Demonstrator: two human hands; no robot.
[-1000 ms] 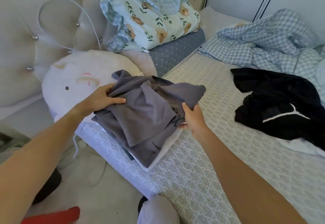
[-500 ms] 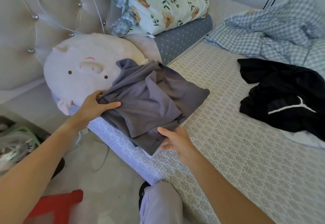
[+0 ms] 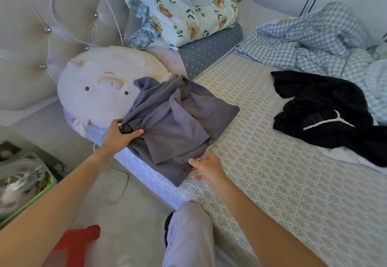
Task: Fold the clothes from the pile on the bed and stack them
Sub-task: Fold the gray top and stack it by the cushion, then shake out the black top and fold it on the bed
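A folded grey garment [image 3: 178, 124] lies at the near left corner of the bed [image 3: 272, 178], partly on a round pig-face cushion [image 3: 100, 90]. My left hand [image 3: 120, 133] grips the garment's left edge, thumb on top. At its near corner my right hand [image 3: 206, 167] pinches the lower layers, fingers tucked under the cloth. A crumpled black garment with a white stripe [image 3: 326, 116] lies on the bed to the right, apart from both hands.
A floral pillow [image 3: 184, 11] rests on a dotted grey pillow [image 3: 209, 53] at the headboard. A blue checked blanket [image 3: 324, 42] is bunched at the far right. On the floor to the left stand a green basket [image 3: 27, 183] and something red [image 3: 79, 243]. My knee [image 3: 188, 233] touches the bed edge.
The grey garment has come down onto the bed corner. My right hand slid from its right side to its near corner; my left hand moved down along the left edge.
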